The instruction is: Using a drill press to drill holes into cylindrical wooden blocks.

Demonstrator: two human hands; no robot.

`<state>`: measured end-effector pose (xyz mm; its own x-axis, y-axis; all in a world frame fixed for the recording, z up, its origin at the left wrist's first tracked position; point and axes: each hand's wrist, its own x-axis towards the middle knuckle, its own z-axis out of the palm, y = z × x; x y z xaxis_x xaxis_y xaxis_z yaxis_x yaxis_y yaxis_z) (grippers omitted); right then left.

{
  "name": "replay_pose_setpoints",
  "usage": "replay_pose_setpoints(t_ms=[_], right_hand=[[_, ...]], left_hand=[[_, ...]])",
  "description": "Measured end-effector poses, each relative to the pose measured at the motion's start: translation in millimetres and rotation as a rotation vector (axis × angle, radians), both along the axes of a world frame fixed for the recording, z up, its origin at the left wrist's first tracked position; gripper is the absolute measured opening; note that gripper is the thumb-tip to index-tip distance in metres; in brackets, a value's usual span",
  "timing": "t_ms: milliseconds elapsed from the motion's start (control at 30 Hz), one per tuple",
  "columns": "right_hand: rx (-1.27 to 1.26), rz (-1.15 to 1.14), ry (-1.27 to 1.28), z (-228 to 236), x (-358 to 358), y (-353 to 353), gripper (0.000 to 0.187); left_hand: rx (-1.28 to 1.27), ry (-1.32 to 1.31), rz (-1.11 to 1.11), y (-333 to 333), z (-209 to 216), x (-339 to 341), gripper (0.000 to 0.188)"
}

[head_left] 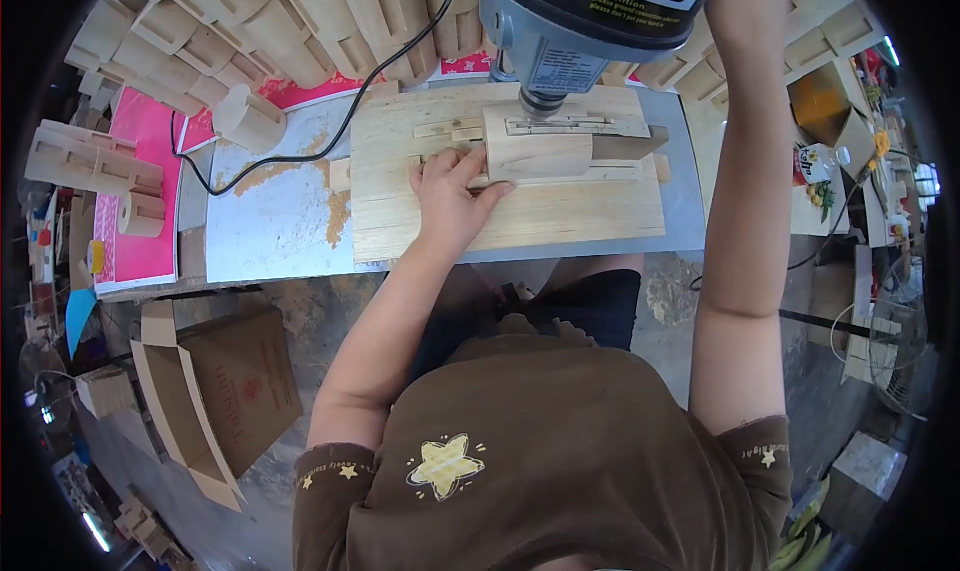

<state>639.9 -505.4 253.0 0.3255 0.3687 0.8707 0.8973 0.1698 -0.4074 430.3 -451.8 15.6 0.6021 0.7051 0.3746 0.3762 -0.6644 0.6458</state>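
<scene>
A pale wooden block [540, 155] with a rounded top lies in a wooden jig on a flat wooden board [400, 226]. My left hand [452, 196] grips the block's left end, fingers curled against it and thumb along its near edge. The drill press [590, 21] stands over the block, its chuck [541, 103] just above the block's top; the bit's tip is hard to make out. High at the right, beside the drill head, my right hand [745, 11] is raised. Its fingers are blurred, and whatever they touch is hidden.
Stacked wooden pieces [290, 31] line the back of the table. A black cable [350, 121] crosses its left side, near a wooden cylinder [248, 119] and scattered sawdust. A cardboard box [215, 401] sits on the floor at left; a bottle [820, 161] stands at right.
</scene>
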Motion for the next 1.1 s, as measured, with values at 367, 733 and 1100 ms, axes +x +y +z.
replay_pose_setpoints(t_ms=[367, 733, 1100], right_hand=[[-0.694, 0.203, 0.017, -128, 23, -61, 0.02], [-0.787, 0.05, -0.171, -154, -21, -124, 0.027], [-0.847, 0.178, -0.157, -137, -71, -127, 0.028]], left_hand=[[-0.063, -0.146, -0.08, 11, -2, 5, 0.04], [-0.668, -0.339, -0.016, 67, 41, -148, 0.021], [-1.147, -0.676, 0.442, 44, 82, -191, 0.038]])
